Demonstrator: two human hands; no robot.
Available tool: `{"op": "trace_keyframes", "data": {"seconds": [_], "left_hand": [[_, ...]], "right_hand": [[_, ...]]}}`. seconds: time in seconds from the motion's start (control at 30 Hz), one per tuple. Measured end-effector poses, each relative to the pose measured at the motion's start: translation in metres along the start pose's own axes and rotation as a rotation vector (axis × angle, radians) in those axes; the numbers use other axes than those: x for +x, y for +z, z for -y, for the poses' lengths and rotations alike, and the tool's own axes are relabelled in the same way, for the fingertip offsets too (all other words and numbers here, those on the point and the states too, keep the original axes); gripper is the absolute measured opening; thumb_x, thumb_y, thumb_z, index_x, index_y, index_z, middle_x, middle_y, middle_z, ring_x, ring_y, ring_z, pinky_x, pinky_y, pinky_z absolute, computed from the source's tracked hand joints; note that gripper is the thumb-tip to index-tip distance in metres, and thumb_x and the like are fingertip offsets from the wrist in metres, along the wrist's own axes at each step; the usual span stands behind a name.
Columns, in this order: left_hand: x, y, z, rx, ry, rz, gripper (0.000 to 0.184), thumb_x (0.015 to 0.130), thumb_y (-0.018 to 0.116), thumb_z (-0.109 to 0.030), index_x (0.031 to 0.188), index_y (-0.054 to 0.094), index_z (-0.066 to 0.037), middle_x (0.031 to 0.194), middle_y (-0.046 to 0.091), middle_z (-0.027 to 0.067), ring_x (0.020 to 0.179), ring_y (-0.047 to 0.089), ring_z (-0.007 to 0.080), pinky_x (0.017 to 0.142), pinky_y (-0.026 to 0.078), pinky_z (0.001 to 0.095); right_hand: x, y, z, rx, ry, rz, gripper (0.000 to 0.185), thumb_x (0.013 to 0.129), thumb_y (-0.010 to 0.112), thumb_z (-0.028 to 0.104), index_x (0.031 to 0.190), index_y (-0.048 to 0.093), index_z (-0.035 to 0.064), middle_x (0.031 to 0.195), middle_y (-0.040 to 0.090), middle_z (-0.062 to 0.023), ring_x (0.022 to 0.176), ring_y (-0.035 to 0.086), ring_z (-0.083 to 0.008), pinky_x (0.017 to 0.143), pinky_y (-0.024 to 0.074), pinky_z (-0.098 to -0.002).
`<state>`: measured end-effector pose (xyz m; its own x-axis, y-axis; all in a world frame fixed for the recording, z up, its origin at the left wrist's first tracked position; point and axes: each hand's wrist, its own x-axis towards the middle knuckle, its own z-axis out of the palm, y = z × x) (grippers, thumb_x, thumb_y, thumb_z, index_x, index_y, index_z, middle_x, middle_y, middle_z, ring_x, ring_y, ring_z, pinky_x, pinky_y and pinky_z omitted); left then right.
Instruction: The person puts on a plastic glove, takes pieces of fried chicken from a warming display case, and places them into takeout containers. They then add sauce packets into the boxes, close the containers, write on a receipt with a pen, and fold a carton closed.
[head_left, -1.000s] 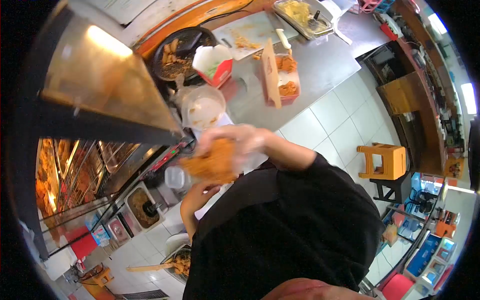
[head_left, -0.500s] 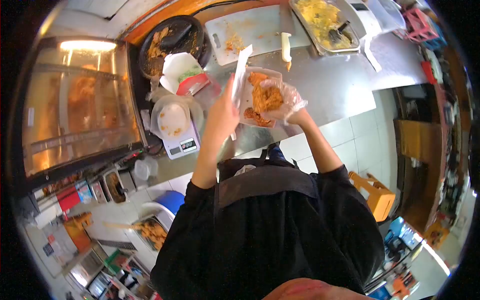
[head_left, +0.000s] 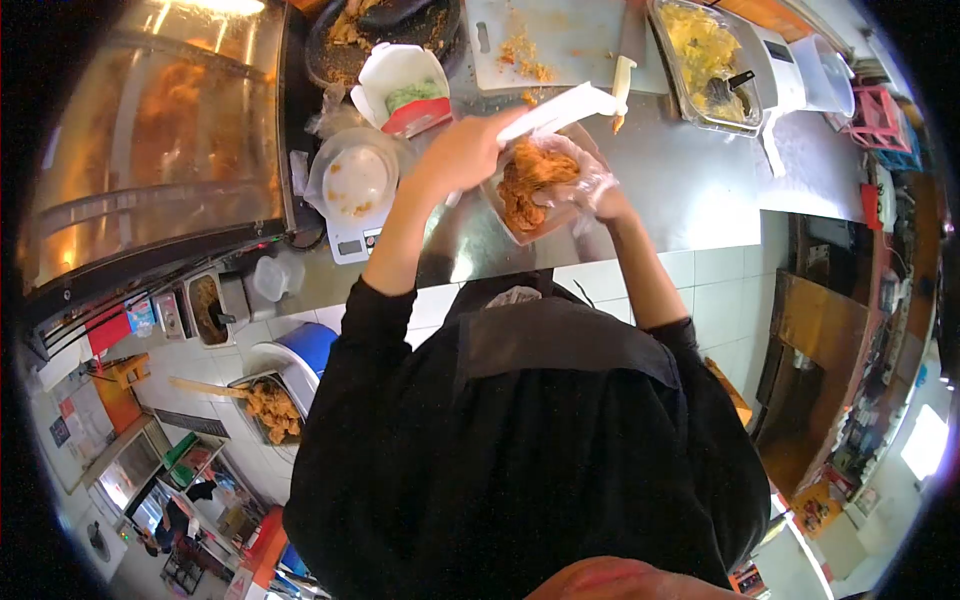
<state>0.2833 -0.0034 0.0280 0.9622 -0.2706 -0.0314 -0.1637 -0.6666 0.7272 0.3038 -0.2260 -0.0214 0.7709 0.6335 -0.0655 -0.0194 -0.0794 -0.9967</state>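
My left hand (head_left: 465, 155) is bare and closed on the white raised side of an open takeaway box (head_left: 521, 229), which is turned at an angle above the steel counter. Pieces of fried chicken (head_left: 525, 205) with a rough orange-brown crust lie in the box. My right hand (head_left: 588, 192) wears a thin clear plastic glove. Its fingers curl against a large piece of chicken at the box's right side, and the chicken partly hides the fingertips.
To the left, a red and white box (head_left: 416, 120) with shredded greens stands behind a bowl (head_left: 352, 180) on a scale. A cutting board (head_left: 490, 65), a knife (head_left: 624, 80) and a tray of yellow food (head_left: 657, 50) lie at the back. A lit warming cabinet (head_left: 150, 215) borders the left.
The box has turned, and its white side has swung from near upright to slant right. My left hand has moved up with it. The whole view has shifted.
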Motion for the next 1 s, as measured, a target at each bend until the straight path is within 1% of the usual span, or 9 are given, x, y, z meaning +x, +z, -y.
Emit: {"op": "trace_keyframes", "data": {"seconds": [0.17, 0.3, 0.4, 0.47, 0.6, 0.67, 0.73, 0.83, 1.0], "left_hand": [[0.007, -0.002, 0.0, 0.018, -0.063, -0.007, 0.059, 0.081, 0.051, 0.001, 0.135, 0.044, -0.021, 0.086, 0.062, 0.024, 0.073, 0.061, 0.0389, 0.066, 0.046, 0.0446], [0.008, 0.001, -0.01, 0.015, -0.091, 0.041, 0.059, 0.081, 0.05, 0.002, 0.135, 0.044, -0.022, 0.084, 0.062, 0.0241, 0.073, 0.06, 0.039, 0.065, 0.045, 0.045], [0.022, 0.0, -0.019, 0.056, -0.044, 0.066, 0.059, 0.081, 0.051, 0.001, 0.135, 0.044, -0.022, 0.085, 0.061, 0.0244, 0.075, 0.06, 0.0391, 0.067, 0.045, 0.0449], [0.034, 0.005, -0.02, 0.096, -0.032, 0.045, 0.059, 0.081, 0.052, 0.001, 0.135, 0.045, -0.022, 0.086, 0.061, 0.0247, 0.076, 0.06, 0.0392, 0.069, 0.045, 0.0453], [0.048, -0.001, -0.025, 0.247, 0.055, 0.194, 0.052, 0.08, 0.057, -0.008, 0.131, 0.047, -0.009, 0.106, 0.061, 0.0235, 0.095, 0.059, 0.0391, 0.082, 0.047, 0.0458], [0.059, -0.027, -0.088, 0.35, 0.049, 0.247, 0.06, 0.082, 0.061, -0.015, 0.138, 0.039, -0.007, 0.127, 0.053, 0.02, 0.111, 0.053, 0.034, 0.095, 0.042, 0.0412], [0.09, -0.037, -0.145, 0.389, 0.278, 0.16, 0.053, 0.083, 0.063, -0.019, 0.131, 0.044, -0.005, 0.122, 0.056, 0.0173, 0.111, 0.053, 0.0333, 0.095, 0.042, 0.04], [0.139, -0.022, -0.271, 0.369, 0.645, 0.064, 0.02, 0.081, 0.066, -0.022, 0.09, 0.06, -0.005, 0.084, 0.061, 0.0125, 0.074, 0.06, 0.0292, 0.066, 0.046, 0.0393], [0.222, 0.066, -0.507, 0.432, 1.348, -0.341, 0.032, 0.086, 0.059, -0.036, 0.063, 0.059, -0.013, 0.054, 0.053, 0.0075, 0.049, 0.055, 0.0265, 0.047, 0.042, 0.0382]], "right_hand": [[-0.015, -0.013, 0.002, -0.363, 0.41, -0.076, 0.068, 0.058, 0.083, 0.012, 0.119, 0.053, 0.0076, 0.108, 0.061, -0.0076, 0.098, 0.059, -0.0204, 0.084, 0.0497, -0.0313], [-0.049, -0.023, 0.017, 0.216, 0.543, -0.224, 0.073, 0.059, 0.079, 0.005, 0.124, 0.046, 0.0015, 0.113, 0.057, -0.0158, 0.087, 0.064, -0.0273, 0.077, 0.0539, -0.0365], [-0.073, -0.045, 0.02, 0.615, 0.128, -0.282, 0.074, 0.064, 0.082, 0.02, 0.128, 0.047, 0.0071, 0.114, 0.058, -0.0135, 0.092, 0.064, -0.0306, 0.081, 0.0545, -0.0383], [-0.099, -0.078, 0.018, 0.684, 0.127, -0.301, 0.083, 0.067, 0.08, 0.036, 0.134, 0.04, 0.0073, 0.113, 0.056, -0.0149, 0.096, 0.063, -0.0338, 0.081, 0.0553, -0.0408], [-0.163, -0.126, 0.019, 0.91, 0.017, -0.372, 0.084, 0.064, 0.078, 0.027, 0.135, 0.039, 0.0063, 0.116, 0.054, -0.0143, 0.1, 0.059, -0.0285, 0.082, 0.0501, -0.046], [-0.196, -0.144, 0.026, 0.828, -0.113, -0.459, 0.088, 0.06, 0.082, 0.024, 0.136, 0.04, 0.0072, 0.116, 0.054, -0.0124, 0.102, 0.056, -0.0257, 0.08, 0.049, -0.0427], [-0.227, -0.171, 0.026, 0.862, -0.235, -0.451, 0.089, 0.057, 0.082, 0.017, 0.135, 0.041, 0.0071, 0.116, 0.054, -0.0112, 0.102, 0.056, -0.0249, 0.081, 0.0488, -0.0411], [-0.275, -0.22, 0.024, 0.839, -0.377, -0.565, 0.081, 0.059, 0.081, 0.015, 0.131, 0.045, 0.0098, 0.116, 0.055, -0.0108, 0.1, 0.056, -0.0251, 0.079, 0.0487, -0.0403], [-0.347, -0.304, 0.012, 0.956, -0.576, -0.807, 0.073, 0.061, 0.08, 0.015, 0.126, 0.048, 0.0127, 0.114, 0.056, -0.0096, 0.099, 0.057, -0.0254, 0.076, 0.0489, -0.0405]]}}
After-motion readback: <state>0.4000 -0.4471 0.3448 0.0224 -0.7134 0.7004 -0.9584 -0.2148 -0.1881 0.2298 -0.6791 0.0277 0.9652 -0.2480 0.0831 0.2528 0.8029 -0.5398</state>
